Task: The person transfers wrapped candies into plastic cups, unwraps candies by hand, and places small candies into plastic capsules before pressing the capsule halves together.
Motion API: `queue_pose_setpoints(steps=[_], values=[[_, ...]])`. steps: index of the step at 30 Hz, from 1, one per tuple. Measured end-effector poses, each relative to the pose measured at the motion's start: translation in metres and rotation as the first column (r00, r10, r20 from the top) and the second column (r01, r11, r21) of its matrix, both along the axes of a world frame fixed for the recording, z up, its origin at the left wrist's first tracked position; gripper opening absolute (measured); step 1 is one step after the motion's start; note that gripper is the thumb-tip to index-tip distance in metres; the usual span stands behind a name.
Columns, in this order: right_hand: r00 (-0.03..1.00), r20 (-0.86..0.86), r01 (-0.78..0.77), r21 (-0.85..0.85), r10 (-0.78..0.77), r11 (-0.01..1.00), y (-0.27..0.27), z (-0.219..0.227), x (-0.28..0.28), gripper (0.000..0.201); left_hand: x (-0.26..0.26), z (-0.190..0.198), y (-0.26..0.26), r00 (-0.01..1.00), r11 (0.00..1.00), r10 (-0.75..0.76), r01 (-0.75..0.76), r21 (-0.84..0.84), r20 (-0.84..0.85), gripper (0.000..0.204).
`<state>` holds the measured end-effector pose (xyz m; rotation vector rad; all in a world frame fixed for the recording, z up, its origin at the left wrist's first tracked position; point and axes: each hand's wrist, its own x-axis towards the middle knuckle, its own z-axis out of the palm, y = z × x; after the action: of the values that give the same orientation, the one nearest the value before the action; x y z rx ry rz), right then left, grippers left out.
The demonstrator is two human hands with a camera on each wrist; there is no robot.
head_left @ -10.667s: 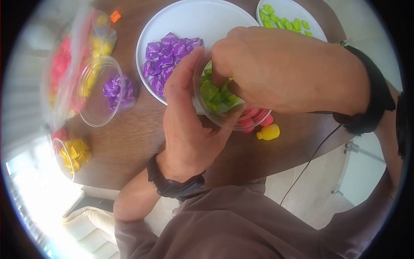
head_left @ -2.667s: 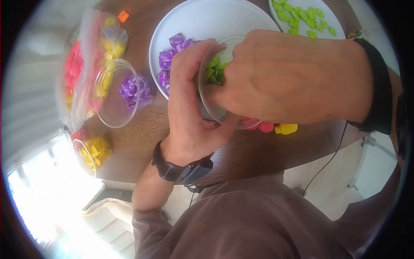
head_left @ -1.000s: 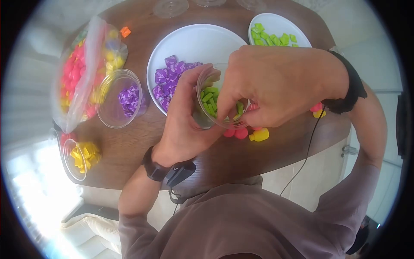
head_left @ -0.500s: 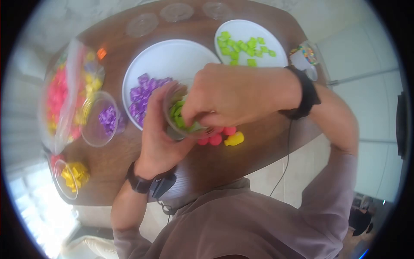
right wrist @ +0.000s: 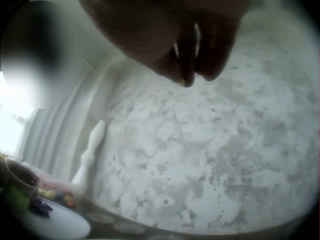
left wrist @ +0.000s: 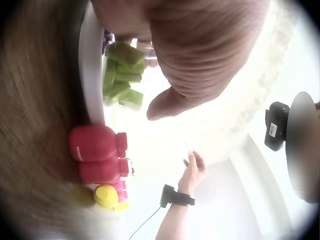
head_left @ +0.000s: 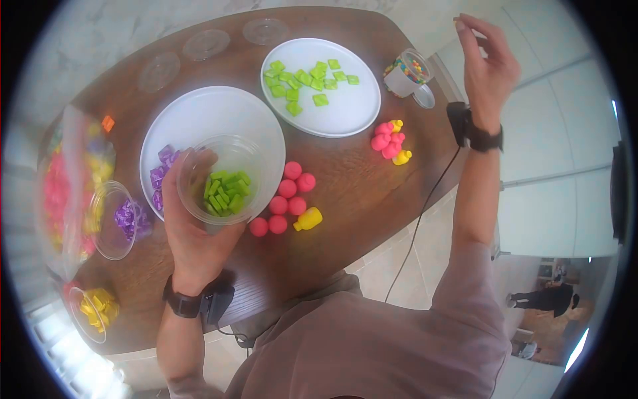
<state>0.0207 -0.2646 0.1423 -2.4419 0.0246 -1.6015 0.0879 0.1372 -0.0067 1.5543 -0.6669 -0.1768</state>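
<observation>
My left hand grips a clear plastic cup, tilted toward me over the table's front. Green wrapped candies lie in its bottom; the left wrist view shows these green pieces beside the palm. My right hand is raised high at the right, away from the table, thumb and fingers pinched together. At those fingertips in the right wrist view shows a tiny yellow bit, too small to identify. Behind the cup, a white plate bears purple wrapped candies.
Red toy bottles and a yellow one stand right of the cup. Further back are a plate of green candies, an open jar of colourful bits and clear lids. Left are a filled bag and cups.
My right hand has come out of the cup and risen far up to the right. The left hand still grips the cup; the head view has shifted to show more of the right side.
</observation>
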Motion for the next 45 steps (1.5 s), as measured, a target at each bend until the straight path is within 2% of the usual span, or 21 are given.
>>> queue_pose_setpoints(steps=[2, 5, 7, 10, 13, 14, 16, 17, 19, 21, 23, 27, 30, 32, 35, 37, 38, 40, 41, 43, 45], values=[[0.920, -0.279, 0.279, -0.021, -0.274, 0.960, -0.047, -0.023, 0.000, 0.015, -0.001, 0.001, -0.002, 1.000, 0.999, 0.021, -0.021, -0.025, 0.003, 0.094], [0.829, -0.446, 0.278, -0.196, -0.338, 0.940, -0.086, -0.052, -0.004, 0.022, 0.000, -0.004, -0.003, 1.000, 0.997, 0.008, -0.008, -0.071, -0.005, 0.095], [0.861, -0.406, 0.314, -0.049, -0.307, 0.948, -0.052, -0.042, -0.011, 0.021, 0.000, -0.004, -0.004, 1.000, 0.998, 0.016, -0.016, -0.064, 0.006, 0.095], [0.925, -0.377, 0.110, 0.397, 0.052, 0.911, 0.009, -0.025, -0.016, 0.022, 0.000, -0.004, -0.006, 1.000, 0.998, 0.022, -0.022, -0.062, -0.008, 0.094], [0.901, -0.290, -0.051, 0.668, 0.323, 0.742, 0.082, -0.032, -0.024, 0.020, 0.000, -0.010, -0.002, 0.999, 0.998, 0.032, -0.032, -0.063, -0.002, 0.099], [0.894, -0.269, -0.077, 0.694, 0.357, 0.716, 0.102, -0.042, -0.026, 0.020, 0.000, -0.010, -0.002, 0.999, 0.996, 0.015, -0.012, -0.084, 0.038, 0.099], [0.765, -0.198, -0.230, 0.805, 0.612, 0.547, 0.131, -0.056, -0.024, 0.021, 0.001, -0.009, -0.002, 0.996, 0.996, 0.012, -0.004, -0.085, 0.092, 0.099], [0.759, -0.177, -0.244, 0.814, 0.626, 0.527, 0.141, -0.063, -0.019, 0.021, 0.001, -0.009, -0.002, 0.990, 0.997, 0.027, -0.017, -0.076, 0.136, 0.100], [0.616, -0.041, -0.293, 0.915, 0.787, 0.277, 0.151, -0.079, -0.011, 0.023, 0.001, -0.006, -0.003, 0.980, 0.997, 0.048, -0.037, -0.061, 0.194, 0.101], [0.612, -0.030, -0.266, 0.933, 0.790, 0.241, 0.146, -0.089, -0.003, 0.024, -0.002, 0.000, -0.002, 0.968, 0.993, 0.111, -0.099, -0.062, 0.224, 0.103], [0.599, 0.057, -0.205, 0.975, 0.799, 0.084, 0.130, -0.097, 0.001, 0.023, 0.000, 0.002, -0.001, 0.949, 0.991, 0.133, -0.123, -0.053, 0.285, 0.105], [0.635, -0.049, -0.101, 0.984, 0.771, 0.146, 0.114, -0.111, 0.001, 0.024, 0.001, 0.001, 0.004, 0.871, 0.986, 0.160, -0.163, -0.034, 0.465, 0.109], [0.636, 0.052, -0.154, 0.986, 0.770, 0.060, 0.101, -0.110, 0.001, 0.023, 0.003, 0.006, 0.002, 0.884, 0.956, 0.290, -0.286, -0.066, 0.366, 0.109], [0.607, 0.169, -0.246, 0.969, 0.777, -0.018, 0.097, -0.110, 0.001, 0.023, 0.003, 0.008, 0.001, 0.914, 0.963, 0.270, -0.253, -0.095, 0.301, 0.110], [0.624, 0.128, -0.227, 0.974, 0.771, 0.022, 0.094, -0.108, 0.002, 0.023, -0.014, 0.020, -0.011, 0.938, 0.970, 0.235, -0.211, -0.116, 0.256, 0.112], [0.630, 0.123, -0.226, 0.974, 0.767, 0.029, 0.090, -0.108, 0.002, 0.023, -0.035, 0.032, -0.027, 0.850, 0.963, 0.183, -0.256, 0.083, 0.493, 0.111], [0.630, 0.118, -0.215, 0.976, 0.768, 0.026, 0.085, -0.109, 0.003, 0.022, -0.037, 0.035, -0.036, 0.853, 0.963, 0.177, -0.253, 0.092, 0.491, 0.111], [0.636, 0.163, -0.244, 0.970, 0.755, -0.004, 0.079, -0.109, 0.002, 0.022, -0.040, 0.039, -0.048, 0.874, 0.994, -0.106, 0.080, 0.074, 0.475, 0.107], [0.638, 0.208, -0.272, 0.962, 0.742, -0.036, 0.076, -0.108, 0.002, 0.022, -0.047, 0.038, -0.061, 0.870, 0.995, -0.103, 0.080, 0.067, 0.482, 0.107], [0.624, 0.256, -0.310, 0.948, 0.739, -0.066, 0.068, -0.105, 0.001, 0.021, -0.062, 0.034, -0.094, 0.960, 0.979, -0.181, 0.196, -0.054, 0.214, 0.106], [0.607, 0.301, -0.344, 0.934, 0.735, -0.098, 0.058, -0.105, 0.000, 0.021, -0.060, 0.031, -0.112, 0.938, 0.980, -0.195, 0.197, 0.022, 0.286, 0.103]])
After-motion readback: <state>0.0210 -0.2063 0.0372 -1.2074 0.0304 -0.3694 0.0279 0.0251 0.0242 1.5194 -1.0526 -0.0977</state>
